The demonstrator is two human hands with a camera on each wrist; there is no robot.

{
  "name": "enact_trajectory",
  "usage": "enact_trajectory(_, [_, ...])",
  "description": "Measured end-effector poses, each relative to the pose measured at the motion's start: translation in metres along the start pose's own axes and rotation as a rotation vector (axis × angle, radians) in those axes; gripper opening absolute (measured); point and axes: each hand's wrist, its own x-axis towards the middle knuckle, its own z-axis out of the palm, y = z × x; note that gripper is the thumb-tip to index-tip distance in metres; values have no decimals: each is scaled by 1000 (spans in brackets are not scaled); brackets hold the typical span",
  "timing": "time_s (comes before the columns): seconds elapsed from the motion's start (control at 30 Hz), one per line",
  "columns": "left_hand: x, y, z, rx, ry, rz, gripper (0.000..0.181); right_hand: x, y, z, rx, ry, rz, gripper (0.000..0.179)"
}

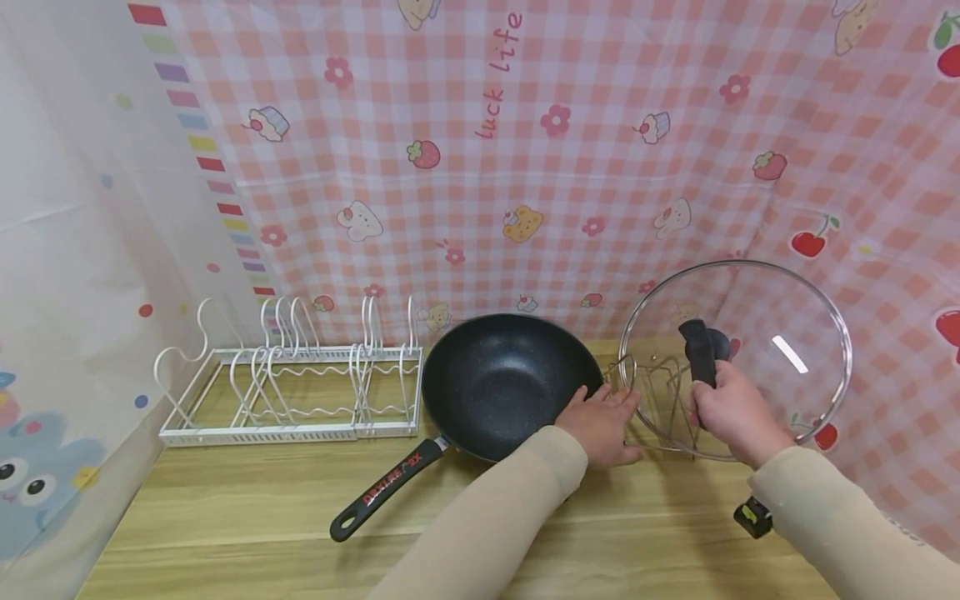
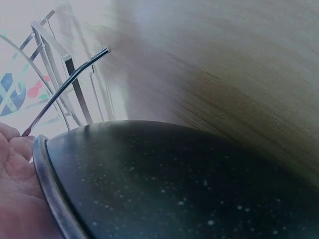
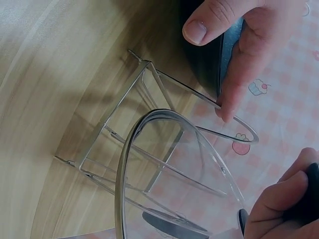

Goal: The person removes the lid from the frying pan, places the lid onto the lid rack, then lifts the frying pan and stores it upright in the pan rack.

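My right hand grips the black handle of a round glass lid with a metal rim. Held upright, the lid overlaps a small wire rack in the right wrist view. My left hand lies between the rack and a black wok, fingers extended and thumb apart. One fingertip touches the rack's end loop, and the palm is right by the wok's rim. Black with red lettering, the wok's handle points to the front left.
A white wire rack with several upright loops stands left of the wok on the wooden table. Pink checked cloth hangs close behind. A small black device is at my right wrist.
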Motion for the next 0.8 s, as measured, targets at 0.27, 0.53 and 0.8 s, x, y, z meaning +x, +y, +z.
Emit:
enact_trajectory(0.27, [-2,-1,-1,-1,6,10,89,-1,-1,3,-53,22,-32,18])
enact_trajectory(0.53, [0,0,1,9,8,9,88,-2,-3,6,-48,-8,-26,33])
enact_trajectory(0.8, [0,0,0,5,4,0,89,-1,-4,9,-115,-27,-12,36])
